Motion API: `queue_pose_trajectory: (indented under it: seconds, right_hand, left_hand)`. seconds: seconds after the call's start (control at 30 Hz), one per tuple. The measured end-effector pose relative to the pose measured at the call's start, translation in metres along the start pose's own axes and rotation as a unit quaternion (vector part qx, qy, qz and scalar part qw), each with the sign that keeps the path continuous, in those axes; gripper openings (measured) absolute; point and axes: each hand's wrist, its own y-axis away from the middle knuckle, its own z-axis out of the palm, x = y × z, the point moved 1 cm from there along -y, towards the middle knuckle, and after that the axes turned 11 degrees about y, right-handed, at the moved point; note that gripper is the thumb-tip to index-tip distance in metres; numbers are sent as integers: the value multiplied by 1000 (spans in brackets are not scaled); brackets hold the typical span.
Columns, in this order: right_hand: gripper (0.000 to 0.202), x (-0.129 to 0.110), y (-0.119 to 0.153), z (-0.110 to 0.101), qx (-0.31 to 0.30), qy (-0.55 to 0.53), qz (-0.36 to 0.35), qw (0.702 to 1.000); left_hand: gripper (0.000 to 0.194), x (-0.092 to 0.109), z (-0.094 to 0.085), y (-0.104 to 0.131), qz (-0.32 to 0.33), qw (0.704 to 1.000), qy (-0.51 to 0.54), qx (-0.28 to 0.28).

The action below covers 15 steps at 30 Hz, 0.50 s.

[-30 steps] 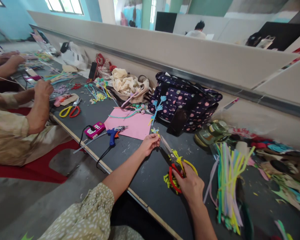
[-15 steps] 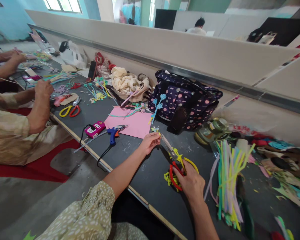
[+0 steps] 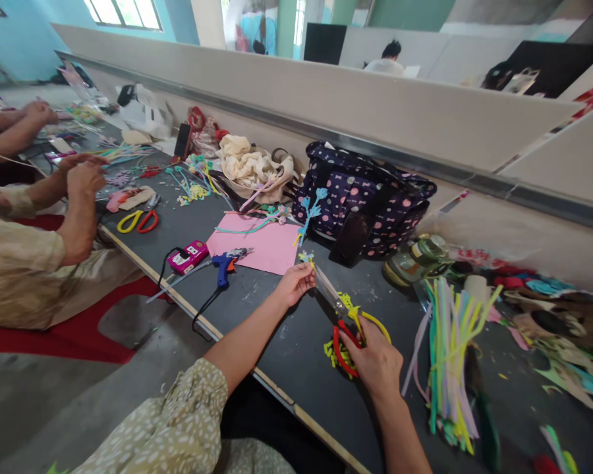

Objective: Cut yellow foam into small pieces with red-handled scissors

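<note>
My right hand point(image 3: 378, 359) is closed on the red and yellow handles of a pair of scissors point(image 3: 337, 301), whose blades point up and left. The blade tips are beside the fingertips of my left hand point(image 3: 297, 284). Those fingers are pinched together on something small, too tiny to make out. Just beyond them are small blue and yellow bits point(image 3: 305, 257). Short yellow pieces point(image 3: 332, 354) lie on the dark table under and around the scissors. A blue branched stem point(image 3: 310, 214) rests against the dotted bag.
A pink sheet point(image 3: 261, 247), a blue glue gun point(image 3: 223, 266) and a pink power box point(image 3: 188, 257) lie left. Behind stand the dotted bag point(image 3: 375, 191) and a glass jar point(image 3: 415, 260). Coloured strips point(image 3: 454, 362) are piled right. Another person's hands point(image 3: 86, 174) are at far left.
The scissor blades have drawn closer together, and my right hand has shifted slightly left. At the left, the other person's hands have changed position a little.
</note>
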Motion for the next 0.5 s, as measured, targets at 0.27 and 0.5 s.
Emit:
queue_pose_trajectory:
  seconds: [0.27,0.5]
  right_hand:
    - [50,-1,0,1,-8,-6,10,1000]
    - [52,-1,1,3,-6,-2,16,1000]
  left_hand:
    - [24,1,3,1,-2,1000,2,-5]
    - [22,1,2,1,18,1000,-21,-9]
